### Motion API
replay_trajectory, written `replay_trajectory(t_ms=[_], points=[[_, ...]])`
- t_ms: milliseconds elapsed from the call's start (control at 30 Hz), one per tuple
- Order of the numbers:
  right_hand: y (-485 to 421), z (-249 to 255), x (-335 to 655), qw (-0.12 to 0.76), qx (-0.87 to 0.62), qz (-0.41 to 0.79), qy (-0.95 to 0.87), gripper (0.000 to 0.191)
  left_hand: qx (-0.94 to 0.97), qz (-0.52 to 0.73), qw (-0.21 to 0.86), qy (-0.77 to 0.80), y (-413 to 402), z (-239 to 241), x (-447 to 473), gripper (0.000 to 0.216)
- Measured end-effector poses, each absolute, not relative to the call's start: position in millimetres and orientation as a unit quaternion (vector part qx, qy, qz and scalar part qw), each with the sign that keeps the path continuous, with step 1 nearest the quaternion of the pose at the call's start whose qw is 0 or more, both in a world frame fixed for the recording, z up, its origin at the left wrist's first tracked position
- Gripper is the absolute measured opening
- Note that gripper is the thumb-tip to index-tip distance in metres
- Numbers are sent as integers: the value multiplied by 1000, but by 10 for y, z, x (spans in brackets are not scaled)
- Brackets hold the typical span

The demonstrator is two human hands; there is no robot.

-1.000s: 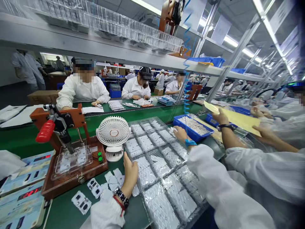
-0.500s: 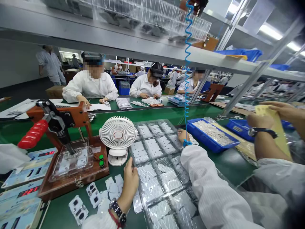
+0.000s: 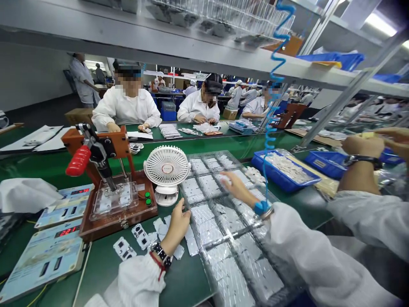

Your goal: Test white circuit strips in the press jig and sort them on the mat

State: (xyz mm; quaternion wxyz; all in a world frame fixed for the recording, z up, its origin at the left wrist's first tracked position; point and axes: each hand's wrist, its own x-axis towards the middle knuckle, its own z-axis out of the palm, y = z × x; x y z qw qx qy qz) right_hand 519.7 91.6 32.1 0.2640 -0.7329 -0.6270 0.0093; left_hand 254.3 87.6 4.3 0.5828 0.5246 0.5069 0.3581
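Observation:
My left hand is beside the left edge of a clear plastic compartment tray, fingers loosely bent and apart, with nothing visible in them. Whether it touches the tray edge I cannot tell. Thin, flat white plates fill the tray's compartments. Over the tray's upper middle reaches my right hand, open, fingers stretched to the left and slightly blurred. A blue wrist strap on that wrist meets a coiled blue cord. Loose white plates with black parts lie left of my left hand.
A toggle press with a red handle stands left of a white fan. Two light-blue panels with red digits lie further left. A blue bin holds white pieces. A co-worker's arm is at right; several people sit opposite.
My right hand has come from the tray's far right edge leftward over its compartments, with fingers extended. My left hand stays by the tray's left edge. The view has shifted slightly.

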Motion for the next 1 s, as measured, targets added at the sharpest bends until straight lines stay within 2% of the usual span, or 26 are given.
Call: replay_trajectory(t_ms=[167, 367, 467, 600, 667, 733, 800, 900, 1000], points=[[487, -17, 4478, 179, -659, 23, -731, 38, 558, 353, 571, 488, 850, 56, 2514, 53], [529, 28, 4480, 125, -653, 0, -747, 34, 659, 370, 505, 416, 709, 276, 2158, 34], [553, 45, 4475, 115, -648, -13, -753, 33, 788, 308, 421, 328, 547, 317, 1918, 30], [533, 16, 4451, 123, -652, -23, -748, 35, 926, 142, 246, 250, 334, 181, 1818, 49], [539, 18, 4438, 128, -650, -30, -749, 35, 953, 98, 153, 243, 273, 87, 1826, 54], [572, 67, 4385, 145, -646, -52, -748, 35, 960, 95, 92, 247, 250, 20, 1819, 52], [621, 182, 4252, 205, -638, -84, -737, 38, 963, 97, 60, 244, 256, -1, 1777, 50], [668, 470, 3872, 342, -583, -109, -729, 38, 969, 98, 53, 221, 277, 56, 1635, 49], [672, 823, 3371, 398, -488, -62, -774, 29, 963, 133, 65, 227, 286, 151, 1409, 56]])
